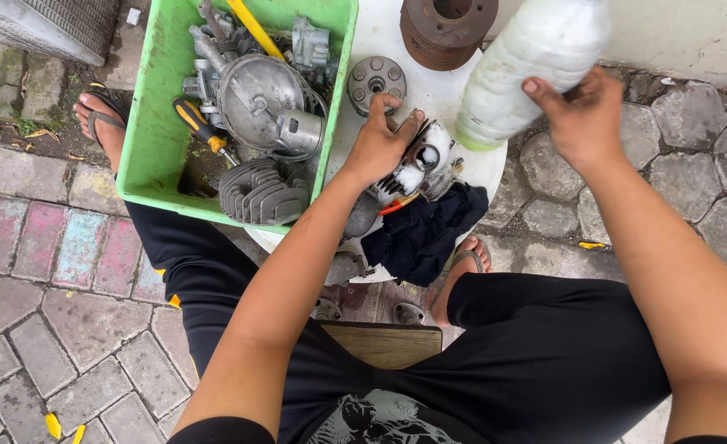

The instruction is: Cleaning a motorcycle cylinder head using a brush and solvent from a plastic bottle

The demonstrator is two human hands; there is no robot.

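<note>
— Your left hand's (377,144) grip is closed over the engine part (419,164), fingers curled across its top, pinning it on the white desk (441,90).

— And that part?

— Grimy cast metal with a round bore, lying just beyond the dark cloth (425,234), which is the nearest thing to you on the desk. Your right hand (581,123) is wrapped around the plastic bottle (528,70), up and to the right of the part.

— Which way does the bottle lie?

— Its long axis tilts, lower end toward the part; smooth cloudy plastic, milky liquid inside. Your left hand is the nearer one to the part.

— Farther out?

— Left of the part, a green plastic tray (154,123) holds a finned cylinder (265,193). Beyond the part sit a grey disc (376,80) with holes and a rusty ribbed drum (445,29).
</note>
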